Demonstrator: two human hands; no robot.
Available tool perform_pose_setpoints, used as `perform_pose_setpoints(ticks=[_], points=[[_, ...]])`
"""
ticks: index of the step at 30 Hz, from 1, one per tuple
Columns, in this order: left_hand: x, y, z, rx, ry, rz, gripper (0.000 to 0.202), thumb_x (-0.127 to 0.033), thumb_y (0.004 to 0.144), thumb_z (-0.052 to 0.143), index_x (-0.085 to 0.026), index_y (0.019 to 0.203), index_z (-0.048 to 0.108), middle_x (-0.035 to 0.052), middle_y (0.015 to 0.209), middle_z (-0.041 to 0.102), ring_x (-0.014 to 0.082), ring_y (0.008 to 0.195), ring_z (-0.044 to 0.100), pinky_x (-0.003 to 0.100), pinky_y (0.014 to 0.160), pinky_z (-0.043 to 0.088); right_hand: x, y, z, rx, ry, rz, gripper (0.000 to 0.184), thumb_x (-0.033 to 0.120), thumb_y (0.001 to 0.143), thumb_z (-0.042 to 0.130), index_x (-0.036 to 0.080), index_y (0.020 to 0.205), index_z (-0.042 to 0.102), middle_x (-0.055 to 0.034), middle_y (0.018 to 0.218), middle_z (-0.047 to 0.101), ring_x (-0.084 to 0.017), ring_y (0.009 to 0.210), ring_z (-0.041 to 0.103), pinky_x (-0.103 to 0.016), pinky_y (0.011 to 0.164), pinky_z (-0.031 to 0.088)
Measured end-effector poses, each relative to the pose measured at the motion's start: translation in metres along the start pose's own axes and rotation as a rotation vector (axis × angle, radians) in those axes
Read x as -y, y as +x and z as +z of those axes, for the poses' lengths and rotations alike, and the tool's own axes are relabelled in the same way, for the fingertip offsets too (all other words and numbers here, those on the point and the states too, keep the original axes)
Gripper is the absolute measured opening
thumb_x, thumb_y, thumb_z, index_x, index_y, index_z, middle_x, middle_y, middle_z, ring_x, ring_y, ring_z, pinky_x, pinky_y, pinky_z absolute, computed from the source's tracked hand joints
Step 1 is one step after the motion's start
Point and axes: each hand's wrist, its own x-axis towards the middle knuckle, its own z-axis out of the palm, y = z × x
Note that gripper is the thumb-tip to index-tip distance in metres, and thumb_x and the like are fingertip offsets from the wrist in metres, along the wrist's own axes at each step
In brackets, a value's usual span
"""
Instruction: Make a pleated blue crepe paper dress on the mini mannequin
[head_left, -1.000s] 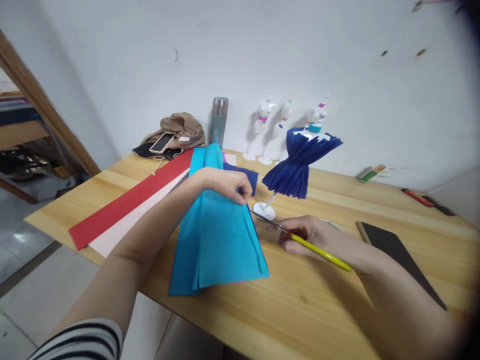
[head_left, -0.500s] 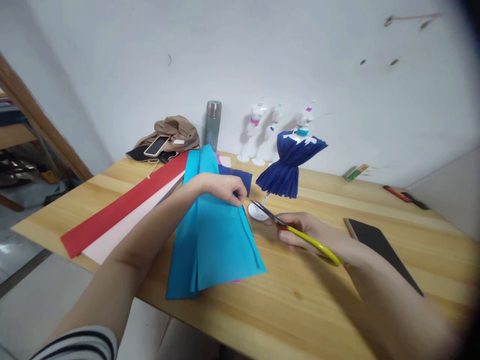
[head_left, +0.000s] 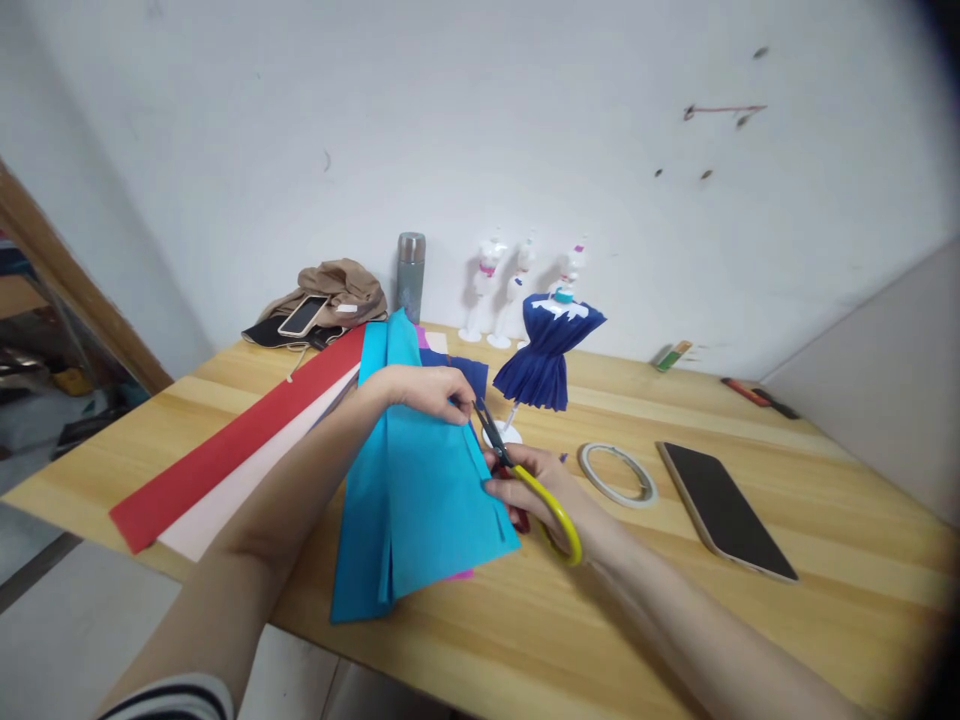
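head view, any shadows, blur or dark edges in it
In the head view, a dark, blurred band borders the right edge; in the head view, a soft shadow lies on the table beside the right forearm, and faint ones mark the wall by the white mannequins.

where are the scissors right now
In the head view, the scissors are in the right hand, just right of centre, their tips beside the left hand.

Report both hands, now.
Left hand: closed, pinching the turquoise sheet by its edge.
Right hand: closed around the yellow-handled scissors, blades apart.
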Motion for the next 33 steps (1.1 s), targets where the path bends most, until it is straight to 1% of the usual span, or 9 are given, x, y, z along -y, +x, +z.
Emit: perform_pose_setpoints(ticks=[3,7,11,14,17,23,28,31,33], points=[[-0.001,-0.002,-0.002,0.015,-0.008,0.005,0.01,-0.014,0.075,0.061,-0.013,0.078,0.07,0.0044,0.08,0.071,0.0143,0.074,0.063,0.023,0.071,0.045,-0.004,-0.003,0.001,-0.013,0.014,0.005,0.037,0.032,0.059,0.079,0.019,0.086,0.058,0.011,0.049,0.049,-0.006,0.038,0.044,-0.017,0.036,0.034],[-0.001,-0.003,-0.003,0.026,-0.016,0.007,0.01,-0.016,0.075,0.06,-0.014,0.074,0.069,0.0016,0.075,0.069,0.0129,0.071,0.06,0.023,0.068,0.043,-0.009,-0.006,-0.001,-0.016,-0.018,0.028,0.04,0.035,0.058,0.08,0.019,0.087,0.058,0.0103,0.049,0.049,-0.007,0.038,0.044,-0.019,0.037,0.035],[-0.002,-0.003,-0.003,0.045,-0.012,-0.008,0.014,-0.021,0.078,0.058,-0.013,0.074,0.068,0.0031,0.075,0.068,0.0135,0.07,0.059,0.024,0.066,0.042,-0.01,-0.011,-0.007,-0.04,0.005,0.033,0.052,0.048,0.056,0.083,0.018,0.09,0.057,0.0088,0.052,0.051,-0.006,0.039,0.044,-0.019,0.038,0.034],[-0.001,-0.004,-0.005,0.047,-0.029,-0.011,0.012,-0.018,0.077,0.058,-0.013,0.074,0.068,0.0024,0.074,0.067,0.0129,0.07,0.059,0.023,0.068,0.042,-0.009,-0.023,-0.013,-0.044,0.02,0.014,0.058,0.062,0.062,0.078,0.017,0.093,0.057,0.0048,0.059,0.056,-0.007,0.043,0.049,-0.019,0.039,0.035],[0.001,-0.006,-0.007,0.038,-0.025,-0.014,0.011,-0.016,0.076,0.057,-0.013,0.075,0.067,0.0017,0.075,0.067,0.0125,0.071,0.059,0.022,0.068,0.042,-0.009,-0.038,-0.019,-0.014,0.001,0.045,0.059,0.067,0.069,0.072,0.018,0.098,0.058,0.0005,0.066,0.062,-0.009,0.048,0.055,-0.02,0.041,0.038],[0.0,-0.008,-0.01,0.041,0.006,-0.006,0.014,-0.021,0.078,0.055,-0.013,0.076,0.067,0.0025,0.076,0.067,0.0129,0.072,0.059,0.023,0.068,0.041,-0.008,-0.052,-0.013,-0.044,0.067,0.141,0.068,0.075,0.061,0.071,0.017,0.096,0.059,-0.0025,0.066,0.067,-0.011,0.048,0.059,-0.021,0.041,0.043],[-0.009,-0.007,-0.011,0.039,0.033,0.009,0.013,-0.019,0.076,0.055,-0.014,0.075,0.067,0.0019,0.075,0.066,0.0123,0.07,0.058,0.023,0.067,0.041,0.007,-0.047,0.002,-0.052,0.096,0.078,0.062,0.069,0.061,0.074,0.017,0.091,0.058,0.0001,0.055,0.063,-0.011,0.045,0.056,-0.02,0.04,0.043],[-0.012,-0.007,-0.011,0.034,0.051,0.002,0.013,-0.02,0.076,0.055,-0.014,0.074,0.066,0.0018,0.074,0.066,0.012,0.069,0.057,0.023,0.066,0.04,0.01,-0.045,0.008,-0.072,0.111,0.091,0.055,0.052,0.057,0.081,0.017,0.093,0.057,0.0035,0.051,0.061,-0.009,0.04,0.052,-0.018,0.038,0.04],[-0.013,-0.007,-0.011,0.035,0.052,-0.001,0.014,-0.02,0.076,0.054,-0.013,0.073,0.066,0.0021,0.074,0.066,0.012,0.068,0.056,0.023,0.066,0.039,0.009,-0.044,0.009,-0.107,0.124,0.117,0.049,0.04,0.054,0.081,0.018,0.092,0.057,0.0051,0.051,0.06,-0.009,0.04,0.052,-0.018,0.037,0.039]])
